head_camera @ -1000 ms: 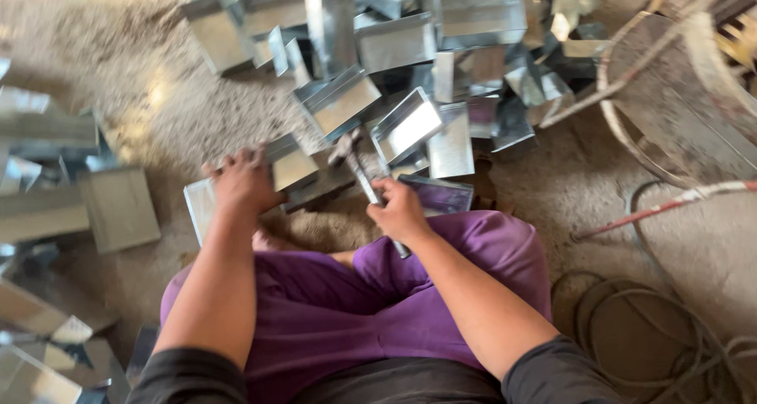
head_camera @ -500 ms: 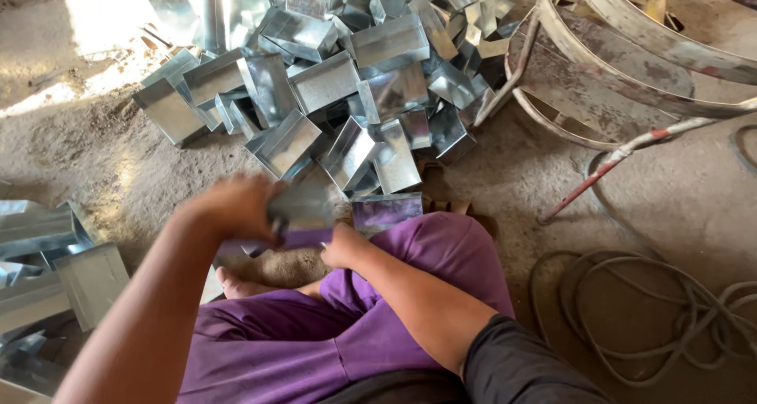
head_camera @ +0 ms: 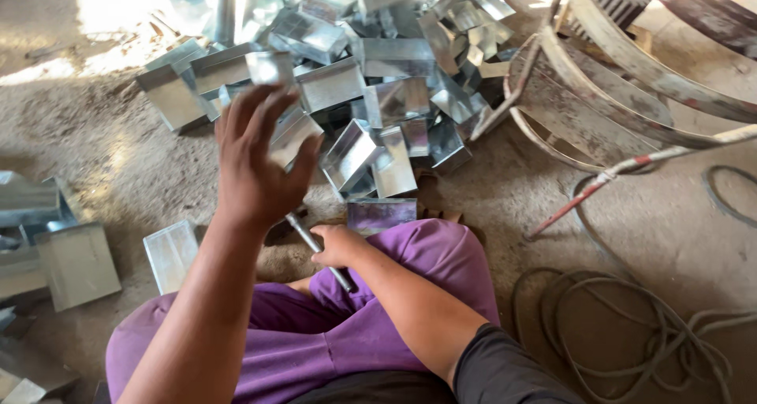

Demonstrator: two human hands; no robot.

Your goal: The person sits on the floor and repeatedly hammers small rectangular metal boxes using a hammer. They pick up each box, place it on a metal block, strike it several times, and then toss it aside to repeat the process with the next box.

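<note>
On a dusty dirt floor point(head_camera: 95, 112), right hand point(head_camera: 337, 245) grips a metal rod point(head_camera: 319, 251); left hand point(head_camera: 256, 156) spread, empty.

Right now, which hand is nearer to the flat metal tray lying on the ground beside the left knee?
Left. The left hand is raised open above and just right of the flat metal tray; the right hand grips a metal rod farther right, over the purple trousers.
</note>
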